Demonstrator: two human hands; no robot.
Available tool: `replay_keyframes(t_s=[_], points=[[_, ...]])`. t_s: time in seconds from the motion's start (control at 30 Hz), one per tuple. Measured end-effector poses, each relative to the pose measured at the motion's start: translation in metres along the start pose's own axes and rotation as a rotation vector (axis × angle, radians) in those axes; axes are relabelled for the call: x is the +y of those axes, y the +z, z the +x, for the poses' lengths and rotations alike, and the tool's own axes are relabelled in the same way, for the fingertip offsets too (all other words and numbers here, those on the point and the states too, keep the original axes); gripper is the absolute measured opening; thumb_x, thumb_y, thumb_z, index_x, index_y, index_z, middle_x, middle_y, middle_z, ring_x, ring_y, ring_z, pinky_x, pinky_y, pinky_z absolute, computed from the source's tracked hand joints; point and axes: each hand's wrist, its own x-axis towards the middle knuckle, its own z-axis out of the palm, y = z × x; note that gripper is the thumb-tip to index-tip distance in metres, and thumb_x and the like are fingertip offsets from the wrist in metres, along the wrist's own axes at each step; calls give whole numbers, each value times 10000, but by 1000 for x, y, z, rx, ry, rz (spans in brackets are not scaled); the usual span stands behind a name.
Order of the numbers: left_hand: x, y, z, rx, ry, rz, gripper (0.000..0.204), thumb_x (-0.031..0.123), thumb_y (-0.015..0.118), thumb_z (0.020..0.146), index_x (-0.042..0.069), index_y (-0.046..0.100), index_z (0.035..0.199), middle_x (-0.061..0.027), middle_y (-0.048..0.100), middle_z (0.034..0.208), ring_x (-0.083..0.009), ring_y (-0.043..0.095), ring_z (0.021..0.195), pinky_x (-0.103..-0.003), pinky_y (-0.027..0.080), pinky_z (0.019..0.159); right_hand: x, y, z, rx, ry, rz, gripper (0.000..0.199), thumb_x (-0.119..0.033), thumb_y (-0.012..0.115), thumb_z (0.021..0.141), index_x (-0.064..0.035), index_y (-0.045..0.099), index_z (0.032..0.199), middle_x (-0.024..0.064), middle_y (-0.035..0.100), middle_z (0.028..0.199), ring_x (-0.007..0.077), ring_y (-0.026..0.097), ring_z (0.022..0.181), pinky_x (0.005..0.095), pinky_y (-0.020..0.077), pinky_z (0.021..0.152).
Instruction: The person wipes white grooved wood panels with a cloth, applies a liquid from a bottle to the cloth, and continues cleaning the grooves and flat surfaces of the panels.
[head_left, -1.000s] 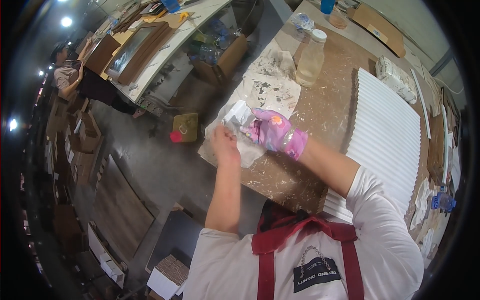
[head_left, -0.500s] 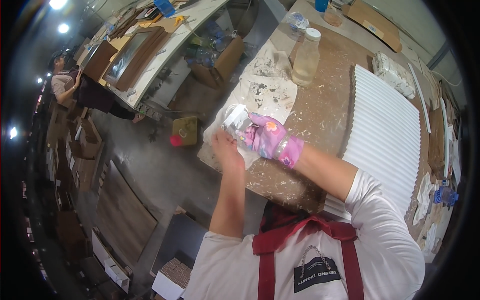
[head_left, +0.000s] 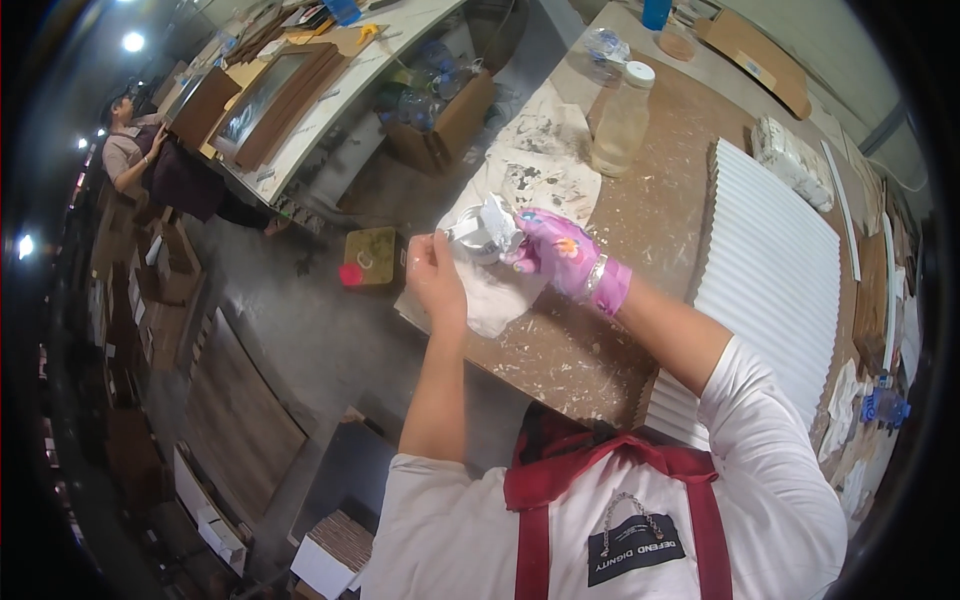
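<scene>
My left hand (head_left: 436, 277) is bare and closed, pinching the left side of a small white-and-grey ring-shaped piece (head_left: 474, 240). In a pink flowered glove, my right hand (head_left: 560, 250) grips a crumpled white cloth (head_left: 499, 222) against the piece's right side. The gloved fingertips are partly hidden. Both hands are over the near left corner of the brown worktable (head_left: 560, 360), above a paint-stained white cloth (head_left: 545, 150) spread on it. Beyond my right hand stands an upright clear bottle (head_left: 621, 125) of pale liquid with a white cap.
A white corrugated sheet (head_left: 765, 290) lies at the right, beside a wrapped white bundle (head_left: 790, 163). On the floor left of the table stands a yellowish can (head_left: 372, 255) with a red cap. A cardboard box (head_left: 440, 130) holds plastic bottles. Another person (head_left: 175, 170) stands at the far-left bench.
Both hands have shifted, the left one slightly left and up, the right one a little right. The piece has turned, so its round opening now shows.
</scene>
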Motion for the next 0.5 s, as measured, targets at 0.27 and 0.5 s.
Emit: replay_keyframes(t_s=[0.27, 0.5], points=[[31, 2, 2, -111, 338, 212, 163, 81, 587, 920, -15, 507, 816, -62, 471, 707, -144, 424, 601, -296, 391, 563, -14, 5, 34, 61, -541, -1106, 449, -268, 543, 921, -21, 449, 1284, 196, 599, 1052, 312, 601, 937, 387, 470, 831], [25, 3, 20, -77, 484, 278, 174, 79, 596, 903, -6, 490, 794, -94, 461, 710, -209, 443, 582, -327, 388, 556, -8, -2, 18, -55, -588, -1155, 388, -246, 547, 920, -5, 505, 1222, 180, 596, 1022, 273, 617, 811, 361, 495, 738]])
